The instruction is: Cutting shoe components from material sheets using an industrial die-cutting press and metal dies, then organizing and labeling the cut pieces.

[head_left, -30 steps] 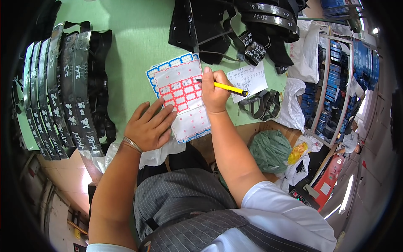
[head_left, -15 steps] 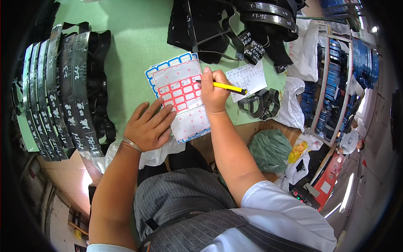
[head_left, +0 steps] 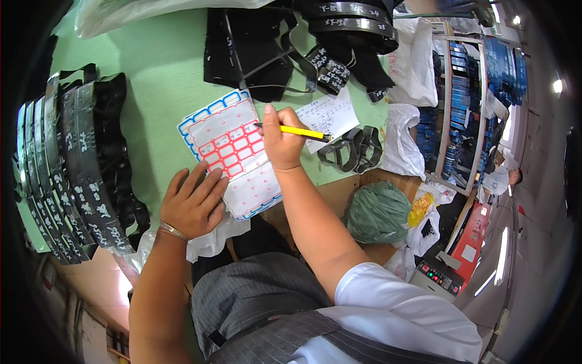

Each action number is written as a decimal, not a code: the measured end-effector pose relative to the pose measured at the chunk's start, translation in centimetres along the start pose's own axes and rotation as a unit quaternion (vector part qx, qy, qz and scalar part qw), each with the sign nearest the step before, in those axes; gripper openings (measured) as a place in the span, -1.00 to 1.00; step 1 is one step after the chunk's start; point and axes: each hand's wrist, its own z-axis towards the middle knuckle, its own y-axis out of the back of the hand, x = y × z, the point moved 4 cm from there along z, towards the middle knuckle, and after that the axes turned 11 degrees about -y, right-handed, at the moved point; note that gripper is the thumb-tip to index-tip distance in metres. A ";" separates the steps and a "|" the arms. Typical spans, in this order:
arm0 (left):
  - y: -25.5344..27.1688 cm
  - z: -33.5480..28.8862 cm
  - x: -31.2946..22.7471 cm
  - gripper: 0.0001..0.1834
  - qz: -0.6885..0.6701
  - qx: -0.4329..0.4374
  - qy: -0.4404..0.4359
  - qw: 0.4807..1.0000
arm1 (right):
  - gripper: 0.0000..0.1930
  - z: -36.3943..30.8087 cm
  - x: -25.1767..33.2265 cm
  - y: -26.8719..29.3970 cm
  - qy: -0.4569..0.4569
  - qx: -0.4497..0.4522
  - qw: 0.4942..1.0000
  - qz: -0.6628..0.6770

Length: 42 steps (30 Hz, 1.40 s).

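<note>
My right hand (head_left: 280,144) pinches a yellow pen (head_left: 300,131) with black ends. Its tip rests at the right end of the top row of labels on a red-bordered label sheet (head_left: 244,189). Handwritten marks fill the boxes to the left along that row. A blue-bordered sheet (head_left: 217,108) pokes out from underneath. My left hand (head_left: 193,203) lies with spread fingers, its fingertips on the sheet's lower left edge. Just right of my writing hand lies a white paper (head_left: 334,115) with handwriting, partly covered by that hand.
Black curved metal strips (head_left: 91,164) with white markings stand in a row at the left of the green table (head_left: 160,79). More black strips (head_left: 351,24) and black cloth (head_left: 221,57) lie at the back. A green bag (head_left: 379,212) sits beside the table; blue-filled shelves (head_left: 458,109) stand right.
The view has turned, so the table and both hands appear further left and slightly lower. A pale plastic sheet shows more at the top left. The pen stays at the same label row.
</note>
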 end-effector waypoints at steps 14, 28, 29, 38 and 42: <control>0.0 0.2 -0.1 -0.50 0.017 0.012 -0.003 1.000 | -0.63 0.4 1.5 -0.3 0.050 -0.022 0.998 -0.010; -0.3 0.1 -0.2 -0.51 0.008 0.022 -0.006 1.000 | -0.62 0.3 1.2 0.0 0.036 -0.028 0.999 0.011; -0.3 0.1 -0.2 -0.51 0.008 0.023 -0.006 1.000 | -0.62 0.3 1.3 0.0 0.037 -0.031 0.999 0.005; -0.1 0.2 -0.2 -0.51 0.023 0.020 0.001 1.000 | -0.62 0.4 1.3 0.0 0.069 -0.037 0.997 -0.026; -0.3 0.2 -0.2 -0.52 0.026 0.020 0.000 0.999 | -0.62 0.3 1.2 0.0 0.072 -0.057 0.995 -0.032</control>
